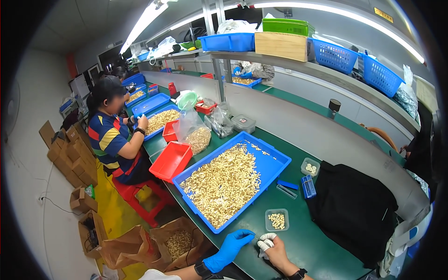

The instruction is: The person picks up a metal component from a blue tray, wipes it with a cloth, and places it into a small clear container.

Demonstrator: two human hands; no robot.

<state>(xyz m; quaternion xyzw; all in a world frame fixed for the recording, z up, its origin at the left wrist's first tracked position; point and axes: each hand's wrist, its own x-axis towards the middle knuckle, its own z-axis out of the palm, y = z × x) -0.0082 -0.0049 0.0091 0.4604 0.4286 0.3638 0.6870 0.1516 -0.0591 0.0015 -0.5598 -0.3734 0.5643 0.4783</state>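
My left hand (232, 250), in a blue glove, is closed with its thumb and fingertips pinched at the near edge of the green table. Close beside it is my right hand (276, 252), bare but for white finger covers, with its fingers curled together. A thin, rod-like piece (256, 238) shows between the two sets of fingertips; its far end and anything inside the right fingers are hidden. Just beyond the hands sits a small clear tub (267, 223) holding several short brass pieces (278, 220). A large blue tray (275, 164) heaped with similar brass pieces (224, 184) lies farther left.
Black cloth (350, 210) covers the table's right side. Near it are a blue case (308, 186), a clear tube (286, 192) and a tub of white discs (310, 166). A red bin (171, 161) overhangs the left edge. A co-worker (112, 130) sits at left; paper sacks (130, 247) stand below.
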